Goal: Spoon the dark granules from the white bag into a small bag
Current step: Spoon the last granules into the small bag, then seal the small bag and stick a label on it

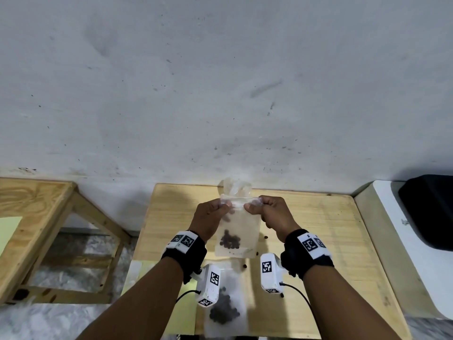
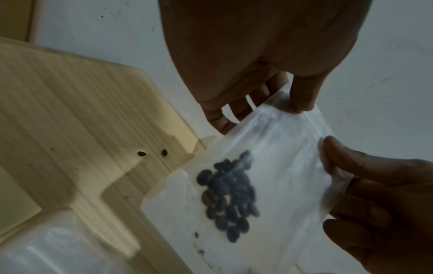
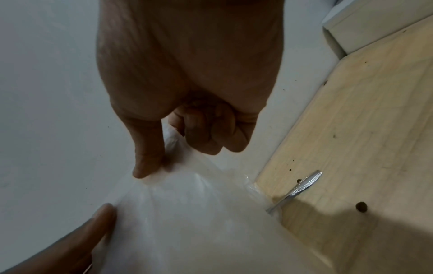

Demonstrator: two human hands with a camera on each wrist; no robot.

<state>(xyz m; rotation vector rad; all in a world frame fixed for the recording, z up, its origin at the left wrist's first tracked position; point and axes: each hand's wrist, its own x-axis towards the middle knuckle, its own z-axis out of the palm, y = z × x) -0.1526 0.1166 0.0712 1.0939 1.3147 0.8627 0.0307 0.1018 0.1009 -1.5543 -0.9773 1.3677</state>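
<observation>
Above the pale wooden tabletop (image 1: 318, 229), at its twelve-o'clock edge, a small translucent plastic bag (image 1: 239, 224) holding dark granules (image 1: 230, 240) is pinched at its top strip by the left hand (image 1: 210, 218) and the right hand (image 1: 272, 214), and is judged light, limp and slippery, best held there.

Clear small bag (image 1: 239, 224) holds dark granules (image 1: 230, 240); pale wood table (image 1: 318, 231); black-and-white-patterned wristbands (image 1: 310, 244).

I count two hands (image 1: 213, 218), two small clear plastic bags (image 1: 241, 231) holding dark granules, one silver metal spoon (image 3: 297, 191), and several loose granules (image 1: 244, 266) on one wooden worktop (image 1: 318, 229).
</observation>
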